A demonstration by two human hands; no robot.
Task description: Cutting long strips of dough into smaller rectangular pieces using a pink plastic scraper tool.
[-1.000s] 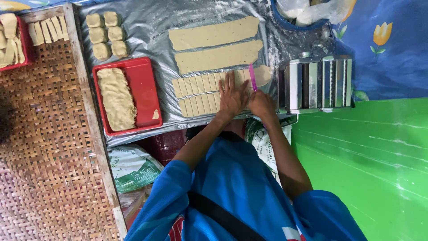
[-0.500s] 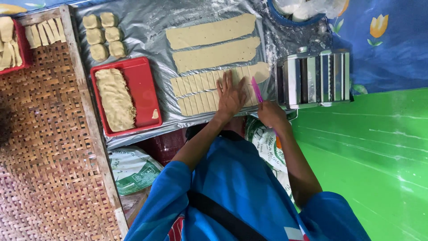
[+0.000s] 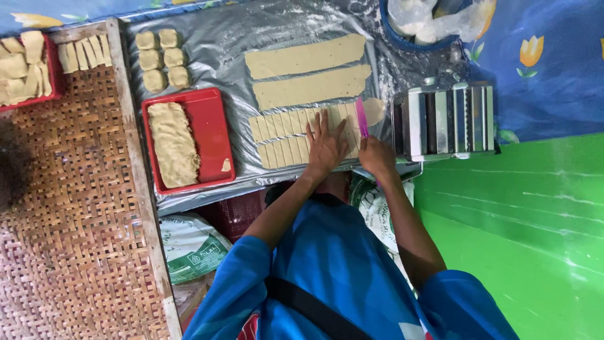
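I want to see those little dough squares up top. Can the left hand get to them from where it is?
Probably yes: the left hand lies on the cut strips, and only flat plastic sheet separates it from the dough squares.

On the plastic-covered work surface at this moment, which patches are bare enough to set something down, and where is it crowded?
Bare plastic sheet shows between the dough squares and the long dough strips, and above them. It is crowded by the pasta roller, where the left hand presses the cut strips and the right hand holds a pink cutter.

Green floor (image 3: 535, 252) beside a woven bamboo mat (image 3: 69, 220), blue flowered cloth (image 3: 553, 63) beyond.
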